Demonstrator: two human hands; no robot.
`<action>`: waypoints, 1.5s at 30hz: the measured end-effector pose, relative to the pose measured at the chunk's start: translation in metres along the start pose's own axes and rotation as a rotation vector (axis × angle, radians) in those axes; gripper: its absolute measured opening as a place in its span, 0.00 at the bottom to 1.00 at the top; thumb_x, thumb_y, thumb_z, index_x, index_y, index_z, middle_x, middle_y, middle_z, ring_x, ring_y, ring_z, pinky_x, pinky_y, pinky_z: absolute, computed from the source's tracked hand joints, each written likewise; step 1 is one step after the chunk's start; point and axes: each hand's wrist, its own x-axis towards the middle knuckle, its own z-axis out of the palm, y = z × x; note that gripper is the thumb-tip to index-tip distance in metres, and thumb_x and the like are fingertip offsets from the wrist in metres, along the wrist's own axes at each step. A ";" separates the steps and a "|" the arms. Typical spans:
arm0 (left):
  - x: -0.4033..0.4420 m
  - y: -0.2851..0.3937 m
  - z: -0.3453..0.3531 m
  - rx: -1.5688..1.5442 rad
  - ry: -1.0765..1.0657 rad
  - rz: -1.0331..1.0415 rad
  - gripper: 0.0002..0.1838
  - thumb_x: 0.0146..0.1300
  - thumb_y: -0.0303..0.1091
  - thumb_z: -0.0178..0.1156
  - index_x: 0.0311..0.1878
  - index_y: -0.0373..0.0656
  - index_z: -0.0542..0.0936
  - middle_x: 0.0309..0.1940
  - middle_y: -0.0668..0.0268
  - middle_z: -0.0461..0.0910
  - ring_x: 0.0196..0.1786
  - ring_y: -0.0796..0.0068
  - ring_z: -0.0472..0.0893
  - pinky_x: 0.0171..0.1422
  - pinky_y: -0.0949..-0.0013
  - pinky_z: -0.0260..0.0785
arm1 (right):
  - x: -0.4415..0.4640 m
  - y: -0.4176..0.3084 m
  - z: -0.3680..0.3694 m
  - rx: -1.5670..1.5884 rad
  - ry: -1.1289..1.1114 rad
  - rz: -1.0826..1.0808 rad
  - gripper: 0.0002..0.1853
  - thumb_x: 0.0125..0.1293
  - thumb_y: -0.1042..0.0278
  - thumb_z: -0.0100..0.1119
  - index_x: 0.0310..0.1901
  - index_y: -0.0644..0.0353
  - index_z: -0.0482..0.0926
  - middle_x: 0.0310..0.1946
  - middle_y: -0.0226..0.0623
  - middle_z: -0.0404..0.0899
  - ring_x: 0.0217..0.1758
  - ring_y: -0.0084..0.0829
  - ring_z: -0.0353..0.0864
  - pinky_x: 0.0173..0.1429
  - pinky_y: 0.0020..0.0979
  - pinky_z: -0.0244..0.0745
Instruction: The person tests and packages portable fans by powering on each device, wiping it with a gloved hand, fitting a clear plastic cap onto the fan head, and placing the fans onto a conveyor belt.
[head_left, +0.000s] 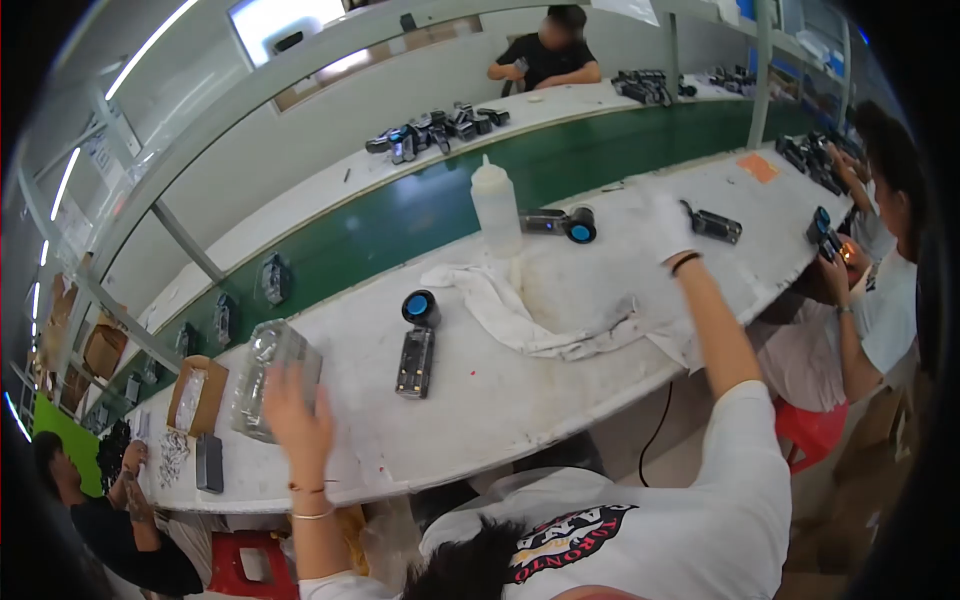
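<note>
My left hand (296, 408) is at the left of the white table, fingers spread, in front of a clear plastic bundle (262, 385). I cannot tell whether it touches the plastic. My right hand (672, 235) reaches across the table, smeared by motion, its fingers unclear. Closest to it is a small dark device body (714, 224) lying on the tabletop. A black handheld device (415, 360) with a round, blue-centred head lies between my hands. Another such device (546, 222) rests beside a white squeeze bottle (495, 205). A crumpled white cloth (510, 315) stretches across the middle.
A green conveyor belt (400, 205) runs behind the table, carrying bagged parts (274, 278). An open cardboard box (195, 400) and a dark grey box (209, 464) stand at left. Co-workers sit at both ends and across the belt. Dark devices (435, 132) are piled on the far side.
</note>
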 end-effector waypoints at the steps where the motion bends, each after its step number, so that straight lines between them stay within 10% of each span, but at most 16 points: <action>1: 0.001 -0.017 -0.007 0.039 -0.013 -0.056 0.22 0.60 0.36 0.59 0.58 0.41 0.74 0.60 0.48 0.69 0.63 0.48 0.67 0.65 0.54 0.59 | 0.006 0.064 0.009 -0.281 -0.173 0.143 0.20 0.54 0.65 0.59 0.50 0.60 0.75 0.38 0.52 0.78 0.42 0.51 0.77 0.48 0.47 0.72; 4: 0.002 -0.052 -0.012 0.027 -0.092 -0.118 0.20 0.60 0.35 0.58 0.55 0.40 0.75 0.52 0.48 0.75 0.55 0.47 0.72 0.57 0.54 0.65 | 0.003 0.119 -0.002 -0.645 -0.150 0.227 0.26 0.49 0.59 0.63 0.51 0.59 0.74 0.42 0.47 0.80 0.47 0.48 0.79 0.56 0.43 0.73; 7: 0.012 -0.068 -0.009 -0.025 -0.237 -0.147 0.14 0.59 0.34 0.57 0.46 0.39 0.78 0.40 0.49 0.79 0.44 0.46 0.77 0.46 0.53 0.69 | 0.009 0.117 -0.013 -0.519 -0.562 0.522 0.30 0.45 0.59 0.67 0.52 0.58 0.75 0.47 0.47 0.80 0.51 0.45 0.79 0.58 0.39 0.73; 13: 0.041 -0.087 -0.012 -0.055 -0.432 -0.183 0.07 0.54 0.32 0.58 0.29 0.39 0.79 0.28 0.50 0.79 0.35 0.45 0.78 0.39 0.50 0.69 | 0.013 0.126 -0.019 -0.391 -0.673 0.593 0.31 0.41 0.59 0.68 0.50 0.61 0.76 0.47 0.49 0.80 0.51 0.46 0.79 0.53 0.37 0.76; 28: 0.079 -0.063 -0.044 0.187 -0.518 -0.247 0.11 0.47 0.38 0.66 0.22 0.40 0.79 0.25 0.54 0.79 0.35 0.52 0.79 0.40 0.56 0.72 | 0.010 -0.058 0.010 0.192 -0.237 0.242 0.31 0.46 0.56 0.68 0.54 0.56 0.70 0.45 0.47 0.80 0.49 0.41 0.81 0.50 0.36 0.75; 35: 0.094 0.051 -0.014 -0.145 0.062 0.312 0.04 0.46 0.29 0.60 0.24 0.38 0.79 0.40 0.60 0.77 0.47 0.59 0.74 0.53 0.57 0.63 | -0.010 -0.173 0.091 1.005 -0.131 0.329 0.31 0.45 0.64 0.72 0.49 0.71 0.71 0.42 0.45 0.78 0.45 0.32 0.78 0.51 0.31 0.72; 40: 0.060 0.094 0.056 -0.854 -0.831 0.300 0.30 0.56 0.50 0.65 0.55 0.37 0.76 0.62 0.49 0.68 0.71 0.46 0.57 0.71 0.55 0.53 | -0.047 -0.211 0.125 1.343 -0.193 0.492 0.24 0.45 0.66 0.74 0.42 0.68 0.74 0.36 0.38 0.78 0.38 0.27 0.77 0.44 0.28 0.74; 45: 0.038 0.079 0.036 -0.749 -0.670 0.499 0.36 0.51 0.48 0.68 0.62 0.45 0.71 0.71 0.53 0.55 0.75 0.50 0.51 0.72 0.54 0.53 | -0.051 -0.200 0.105 1.435 -0.197 0.507 0.23 0.48 0.71 0.71 0.44 0.68 0.71 0.34 0.38 0.77 0.34 0.24 0.78 0.36 0.25 0.76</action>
